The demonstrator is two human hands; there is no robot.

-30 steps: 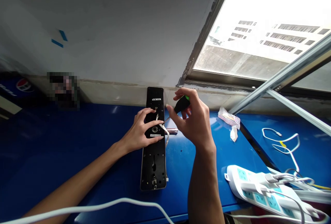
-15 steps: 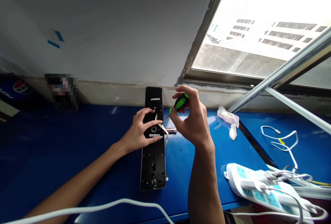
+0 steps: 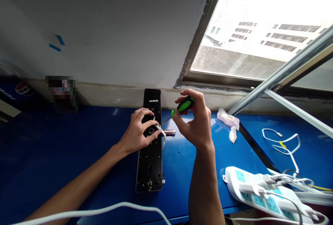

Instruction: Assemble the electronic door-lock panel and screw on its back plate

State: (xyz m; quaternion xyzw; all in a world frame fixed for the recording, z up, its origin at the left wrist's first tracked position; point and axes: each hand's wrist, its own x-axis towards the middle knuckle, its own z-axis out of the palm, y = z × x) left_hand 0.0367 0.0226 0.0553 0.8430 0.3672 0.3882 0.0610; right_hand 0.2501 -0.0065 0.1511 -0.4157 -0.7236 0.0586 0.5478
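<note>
A long black panel, which looks like a door lock's back plate, lies on the blue table with its length pointing away from me. My left hand rests across its middle, thumb and index finger pinched around a white cable at the panel's right edge. In my right hand is a green and black screwdriver, gripped by the handle. Its thin shaft slants down left, the tip close to my left fingertips and the cable; exact contact is hidden. A shiny metal cylinder sticks out at the panel's right side.
A white power strip with several plugs stands at the lower right. Behind it lies a coiled white cable. A plastic bag sits near the window. Another white cable crosses the near foreground. Wall and window frame bound the far edge.
My left thumb and index finger have drawn together on the white cable. The panel has shifted slightly left, its near end most. The screwdriver stays at the panel's right edge, lying a little flatter.
</note>
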